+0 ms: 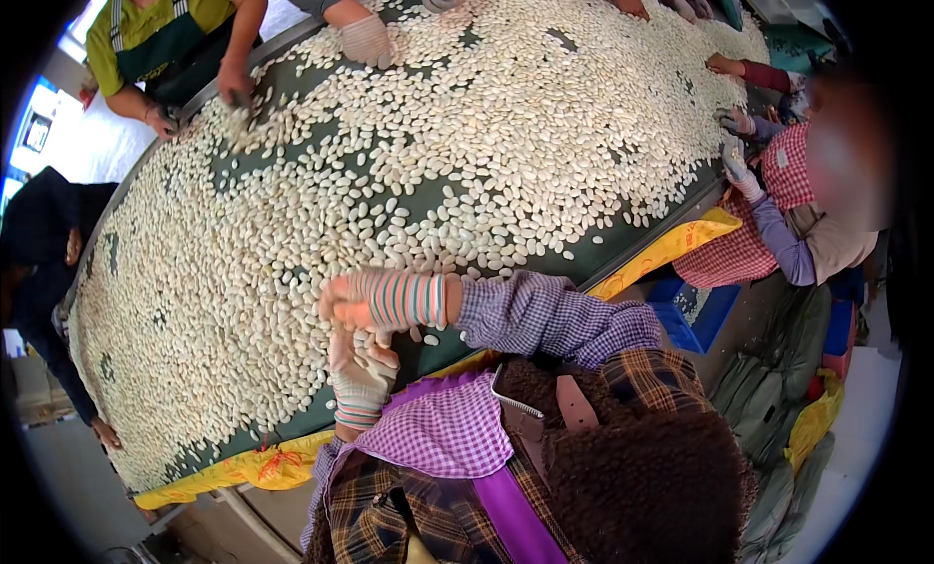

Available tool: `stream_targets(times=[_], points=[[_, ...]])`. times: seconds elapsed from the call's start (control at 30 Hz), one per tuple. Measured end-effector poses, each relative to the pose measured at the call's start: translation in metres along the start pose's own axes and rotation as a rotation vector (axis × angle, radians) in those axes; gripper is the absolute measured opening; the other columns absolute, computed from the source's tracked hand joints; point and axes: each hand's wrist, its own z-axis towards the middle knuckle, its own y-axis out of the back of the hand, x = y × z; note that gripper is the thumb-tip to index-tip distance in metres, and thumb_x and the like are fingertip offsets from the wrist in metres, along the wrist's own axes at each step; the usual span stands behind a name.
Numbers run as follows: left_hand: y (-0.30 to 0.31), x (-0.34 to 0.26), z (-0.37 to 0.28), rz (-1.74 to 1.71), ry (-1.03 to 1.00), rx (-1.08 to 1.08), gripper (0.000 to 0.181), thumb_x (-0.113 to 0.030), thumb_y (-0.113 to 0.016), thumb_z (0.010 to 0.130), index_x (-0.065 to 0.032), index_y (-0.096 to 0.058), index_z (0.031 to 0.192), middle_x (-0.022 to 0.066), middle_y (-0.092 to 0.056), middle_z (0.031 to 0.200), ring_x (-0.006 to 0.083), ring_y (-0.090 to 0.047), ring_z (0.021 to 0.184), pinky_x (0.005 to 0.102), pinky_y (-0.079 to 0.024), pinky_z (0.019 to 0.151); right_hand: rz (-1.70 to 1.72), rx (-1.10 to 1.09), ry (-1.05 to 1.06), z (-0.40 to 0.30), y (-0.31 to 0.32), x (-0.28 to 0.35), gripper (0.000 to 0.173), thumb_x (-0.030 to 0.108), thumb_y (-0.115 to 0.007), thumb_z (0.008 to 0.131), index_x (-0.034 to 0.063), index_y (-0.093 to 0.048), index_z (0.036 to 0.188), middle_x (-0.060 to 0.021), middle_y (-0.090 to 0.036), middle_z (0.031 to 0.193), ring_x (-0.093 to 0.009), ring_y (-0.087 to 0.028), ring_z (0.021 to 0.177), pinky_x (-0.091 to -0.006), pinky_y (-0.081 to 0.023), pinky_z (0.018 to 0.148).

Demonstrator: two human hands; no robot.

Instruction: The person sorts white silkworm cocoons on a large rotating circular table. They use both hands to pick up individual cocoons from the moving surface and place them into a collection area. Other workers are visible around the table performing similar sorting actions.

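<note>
My left hand (363, 378), in a striped knit glove, is turned palm up with its fingers curled at the near edge of the beans. Just above it, my right hand (387, 299) reaches in from the right in a matching glove. Its fingertips meet or overlap those of the left hand, so whatever is between them is hidden. Around both hands lie white beans (241, 287), spread thickly over a green table surface (430, 356). A few loose beans sit by my right wrist.
Yellow printed sheeting (277, 465) hangs along the table's near edge. Co-workers' hands work the beans: a gloved hand (367, 42) at the far side, another (738, 163) at right. A blue crate (678, 320) holding beans stands below, near dark green sacks (759, 396).
</note>
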Motion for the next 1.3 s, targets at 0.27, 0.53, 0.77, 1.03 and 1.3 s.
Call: stream_targets(times=[0.27, 0.53, 0.77, 1.03, 1.3], points=[[0.012, 0.011, 0.013, -0.109, 0.143, 0.156, 0.035, -0.04, -0.038, 0.092, -0.0142, -0.055, 0.108, 0.0049, -0.059, 0.096, 0.0167, -0.053, 0.064, 0.0229, -0.043, 0.045, -0.402, -1.013, -0.003, -0.044, 0.235, -0.107, 0.034, 0.019, -0.05, 0.085, 0.0021, -0.054, 0.114, -0.017, -0.061, 0.106, -0.03, -0.057, 0.098, -0.034, -0.044, 0.089], [0.004, 0.029, 0.024, 0.097, 0.196, 0.395, 0.036, -0.038, -0.033, 0.095, -0.0127, -0.056, 0.104, 0.0, -0.048, 0.063, 0.009, -0.039, 0.042, 0.0207, -0.03, 0.036, -0.605, -0.962, -0.331, -0.017, 0.224, -0.103, 0.043, 0.024, -0.056, 0.083, 0.0044, -0.049, 0.12, -0.0147, -0.054, 0.121, -0.027, -0.053, 0.108, -0.0347, -0.042, 0.094], [0.003, 0.047, 0.025, 0.206, 0.064, 0.55, 0.041, -0.032, -0.027, 0.098, -0.004, -0.053, 0.112, -0.0006, -0.041, 0.057, 0.0064, -0.03, 0.031, 0.0186, -0.027, 0.028, 0.279, -0.721, 0.086, -0.008, 0.201, -0.108, 0.04, 0.026, -0.056, 0.084, 0.005, -0.053, 0.118, -0.0137, -0.057, 0.112, -0.025, -0.056, 0.098, -0.0352, -0.044, 0.087], [-0.019, 0.069, 0.026, 0.203, 0.115, 0.387, 0.039, -0.032, -0.029, 0.097, -0.0047, -0.055, 0.105, 0.0013, -0.047, 0.06, 0.0074, -0.037, 0.039, 0.0172, -0.029, 0.034, -0.328, -1.594, -0.721, -0.243, 0.412, -0.223, 0.057, 0.041, -0.043, 0.086, 0.0025, -0.044, 0.128, -0.0197, -0.048, 0.127, -0.031, -0.048, 0.115, -0.0385, -0.038, 0.094], [-0.032, 0.087, 0.045, 0.287, 0.144, 0.308, 0.037, -0.032, -0.035, 0.096, -0.0053, -0.053, 0.115, 0.0052, -0.056, 0.067, 0.0055, -0.037, 0.037, 0.0167, -0.029, 0.035, -0.541, -1.036, -0.204, -0.109, 0.352, -0.234, 0.061, 0.033, -0.062, 0.08, 0.005, -0.041, 0.13, -0.0176, -0.045, 0.131, -0.028, -0.046, 0.118, -0.0346, -0.035, 0.098]])
